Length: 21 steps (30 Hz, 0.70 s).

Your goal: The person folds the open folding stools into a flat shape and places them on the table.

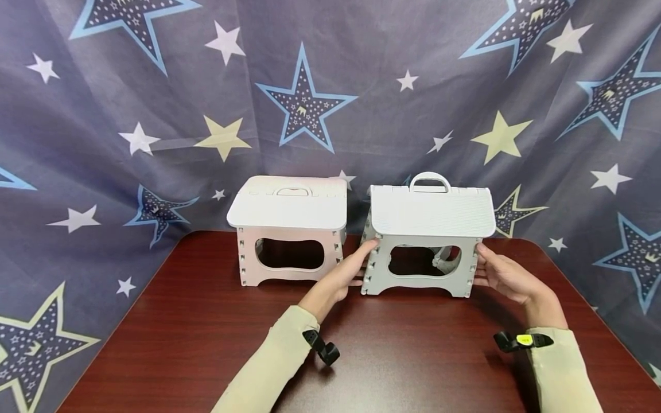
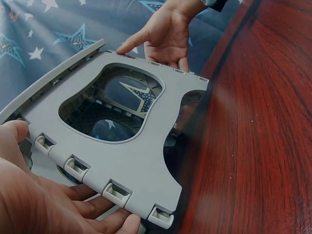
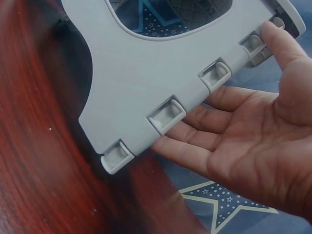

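Observation:
A pale grey folding stool stands unfolded on the table, its carry handle raised above the back of the seat. My left hand grips the left edge of its front leg panel, thumb in front and fingers behind the hinged edge. On the opposite edge my right hand holds in the same way; in the right wrist view its thumb presses near the top hinge and the fingers reach behind. The left wrist view shows the panel between both hands.
Left of the grey stool is a second folding stool, white-topped with pinkish legs, close to my left hand. Both rest toward the back of the dark red wooden table. A star-patterned curtain hangs directly behind.

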Tool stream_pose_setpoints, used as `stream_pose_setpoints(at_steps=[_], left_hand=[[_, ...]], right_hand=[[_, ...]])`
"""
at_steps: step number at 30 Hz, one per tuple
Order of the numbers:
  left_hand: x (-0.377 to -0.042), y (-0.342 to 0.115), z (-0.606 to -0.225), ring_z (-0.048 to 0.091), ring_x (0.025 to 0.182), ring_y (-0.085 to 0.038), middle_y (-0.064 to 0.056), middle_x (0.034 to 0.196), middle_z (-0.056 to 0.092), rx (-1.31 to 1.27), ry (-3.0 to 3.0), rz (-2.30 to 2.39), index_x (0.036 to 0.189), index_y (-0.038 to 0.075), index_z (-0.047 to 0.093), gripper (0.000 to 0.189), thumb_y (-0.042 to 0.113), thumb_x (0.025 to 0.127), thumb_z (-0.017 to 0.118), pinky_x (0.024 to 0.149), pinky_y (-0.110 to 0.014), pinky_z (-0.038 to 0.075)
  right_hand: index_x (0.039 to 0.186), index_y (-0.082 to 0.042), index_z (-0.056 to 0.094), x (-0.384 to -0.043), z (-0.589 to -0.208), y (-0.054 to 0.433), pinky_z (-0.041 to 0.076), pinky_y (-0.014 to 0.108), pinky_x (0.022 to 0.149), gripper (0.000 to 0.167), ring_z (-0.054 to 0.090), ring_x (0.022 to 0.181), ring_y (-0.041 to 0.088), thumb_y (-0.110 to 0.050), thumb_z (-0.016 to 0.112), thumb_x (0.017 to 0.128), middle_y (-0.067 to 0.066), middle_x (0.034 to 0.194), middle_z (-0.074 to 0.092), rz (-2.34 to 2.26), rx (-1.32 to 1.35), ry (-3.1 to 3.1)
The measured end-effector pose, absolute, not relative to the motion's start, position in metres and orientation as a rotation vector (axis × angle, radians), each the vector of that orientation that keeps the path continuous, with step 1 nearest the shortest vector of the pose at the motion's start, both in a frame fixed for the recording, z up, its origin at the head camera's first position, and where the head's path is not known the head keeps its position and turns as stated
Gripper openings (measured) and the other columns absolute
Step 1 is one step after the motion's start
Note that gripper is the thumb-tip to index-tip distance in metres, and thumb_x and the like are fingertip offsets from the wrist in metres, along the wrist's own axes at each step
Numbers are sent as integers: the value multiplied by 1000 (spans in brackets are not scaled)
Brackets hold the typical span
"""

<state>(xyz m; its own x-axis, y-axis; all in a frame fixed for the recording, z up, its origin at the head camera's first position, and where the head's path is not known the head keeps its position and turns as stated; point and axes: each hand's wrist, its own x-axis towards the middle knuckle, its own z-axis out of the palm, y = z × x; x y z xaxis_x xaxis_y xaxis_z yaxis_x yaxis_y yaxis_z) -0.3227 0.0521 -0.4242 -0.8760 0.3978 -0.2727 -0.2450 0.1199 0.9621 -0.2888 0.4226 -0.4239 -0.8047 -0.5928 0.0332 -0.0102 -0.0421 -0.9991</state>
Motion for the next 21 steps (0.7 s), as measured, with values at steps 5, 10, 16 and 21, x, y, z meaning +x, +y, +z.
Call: stream_pose_setpoints(at_steps=[5,10,16,21], left_hand=[[-323,52,-424,56,120,-29,-15,138,55,154,1939,1798,135,9,58,72,67,93,49,105,-48,41],[-322,51,-424,56,119,-29,-16,138,55,158,1939,1794,134,9,59,72,67,93,49,105,-48,41],[-323,51,-424,54,122,-30,-16,141,54,152,1939,1796,139,11,56,74,68,93,49,102,-43,42],[-324,52,-425,54,125,-31,-17,142,54,159,1935,1804,140,11,55,74,68,93,49,103,-44,41]], right_hand=[[134,-18,60,-287,-424,425,54,28,98,53,66,117,12,-31,14,114,-3,129,70,-1898,-623,1816],[135,-17,60,-287,-423,426,54,29,99,54,66,117,13,-31,13,114,-2,129,70,-1889,-631,1803],[133,-23,62,-288,-423,425,53,28,100,55,65,119,12,-33,12,113,-5,130,69,-1880,-643,1797],[134,-22,61,-289,-423,425,53,27,100,55,65,119,11,-32,11,113,-5,131,69,-1891,-640,1787]])
